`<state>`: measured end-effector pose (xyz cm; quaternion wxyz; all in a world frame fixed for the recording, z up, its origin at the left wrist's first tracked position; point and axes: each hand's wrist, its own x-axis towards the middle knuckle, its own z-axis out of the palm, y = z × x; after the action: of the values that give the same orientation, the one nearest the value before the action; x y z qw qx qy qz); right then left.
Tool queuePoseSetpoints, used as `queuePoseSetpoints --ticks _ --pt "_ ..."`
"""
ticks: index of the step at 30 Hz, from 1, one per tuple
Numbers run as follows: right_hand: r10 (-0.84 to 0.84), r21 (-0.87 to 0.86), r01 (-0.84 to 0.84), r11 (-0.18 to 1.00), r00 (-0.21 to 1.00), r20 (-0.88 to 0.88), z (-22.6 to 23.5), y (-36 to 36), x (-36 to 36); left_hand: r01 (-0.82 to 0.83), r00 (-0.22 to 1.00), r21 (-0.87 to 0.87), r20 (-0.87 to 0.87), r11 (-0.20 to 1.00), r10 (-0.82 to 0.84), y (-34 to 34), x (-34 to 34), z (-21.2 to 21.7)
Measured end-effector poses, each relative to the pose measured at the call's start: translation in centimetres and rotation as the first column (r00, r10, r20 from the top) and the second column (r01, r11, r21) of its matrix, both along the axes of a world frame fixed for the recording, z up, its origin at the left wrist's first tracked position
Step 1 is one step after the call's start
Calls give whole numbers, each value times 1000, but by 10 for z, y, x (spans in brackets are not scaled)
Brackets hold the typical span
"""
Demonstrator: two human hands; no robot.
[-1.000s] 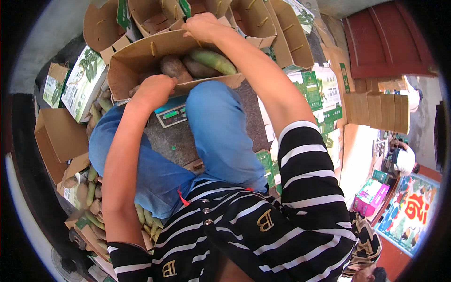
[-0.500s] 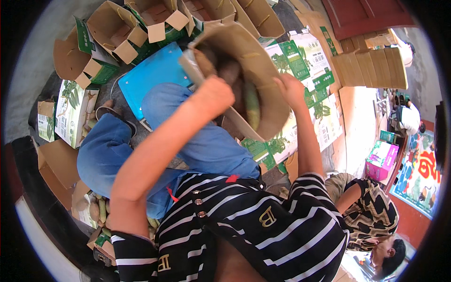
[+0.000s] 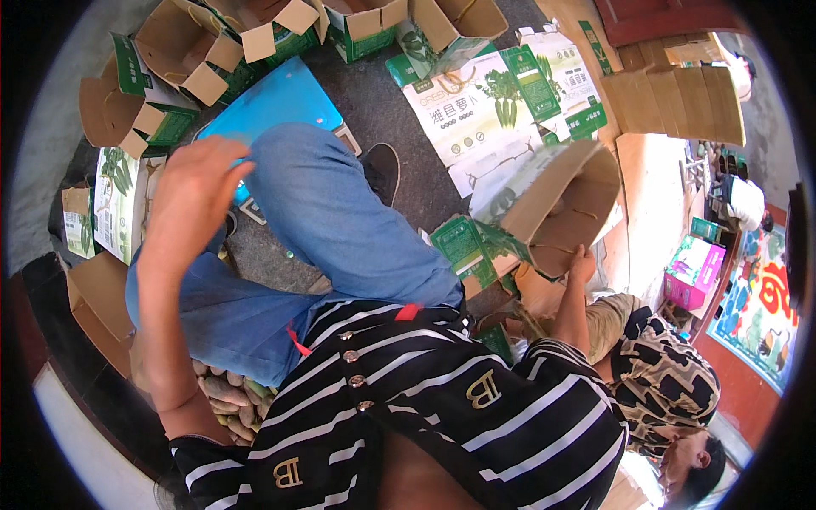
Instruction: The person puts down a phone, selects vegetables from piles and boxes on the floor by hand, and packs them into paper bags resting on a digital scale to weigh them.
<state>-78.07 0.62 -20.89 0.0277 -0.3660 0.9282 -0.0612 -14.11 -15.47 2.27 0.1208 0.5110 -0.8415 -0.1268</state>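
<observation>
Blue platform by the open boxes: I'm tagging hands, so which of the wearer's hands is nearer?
Left. The left hand appears beside the lower-left of the blue platform; the right hand is well off to its right, at the rim of a cardboard box.

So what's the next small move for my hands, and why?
I'd probably steady the open carton on the right before letting go. Only your right hand is at its rim; your left hand is away by the blue platform, and I can't tell whether the carton sits flat.
</observation>
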Motion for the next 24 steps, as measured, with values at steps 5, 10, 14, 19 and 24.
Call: queuePoseSetpoints --ticks 5,10,14,19,24 --pt "-247 91 251 964 967 -54 9 6 -19 -204 979 75 10 976 204 6 38 -10" --pt "-283 -324 202 924 932 -226 27 -31 -8 -251 966 108 -27 962 255 10 56 -44" --pt "262 -427 -317 847 947 -183 42 -134 46 -238 955 95 207 967 215 13 61 -56" --pt "792 -350 -822 449 548 -269 36 -259 180 -299 936 119 232 947 266 17 57 -56" --pt "820 -289 -892 346 438 -370 27 -357 293 -287 942 118 215 951 258 22 59 -60"
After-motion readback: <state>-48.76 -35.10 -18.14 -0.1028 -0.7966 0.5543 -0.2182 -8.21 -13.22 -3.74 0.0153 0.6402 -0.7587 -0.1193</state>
